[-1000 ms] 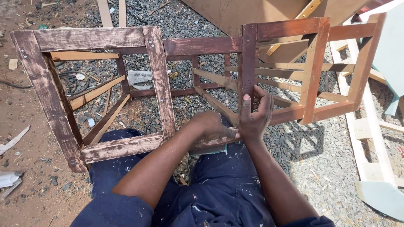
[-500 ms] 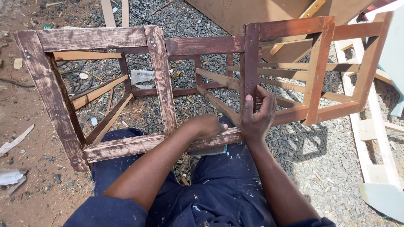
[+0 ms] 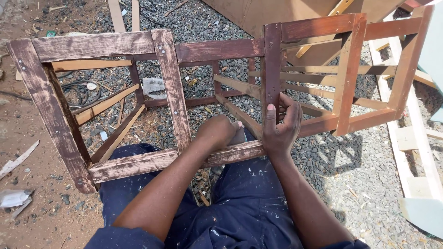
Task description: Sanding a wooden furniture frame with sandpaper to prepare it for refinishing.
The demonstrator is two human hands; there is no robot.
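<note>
Clamped on 1 upright post [image 3: 272,64] of 1 stained wooden frame [image 3: 110,45], right hand [image 3: 280,127]; just beside it, left hand [image 3: 217,133] curls shut inside, contents hidden.

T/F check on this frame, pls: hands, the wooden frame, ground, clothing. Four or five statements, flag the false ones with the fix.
1. The right hand grips an upright post of the wooden frame. True.
2. The left hand hangs free, away from the frame. False: it rests against the lower rail, curled on something I cannot make out.
3. The ground under the frame is gravel. True.
4. The frame is bare, pale wood all over. False: it is stained dark brown, unevenly.
5. The person wears dark blue trousers flecked with paint. True.
</note>
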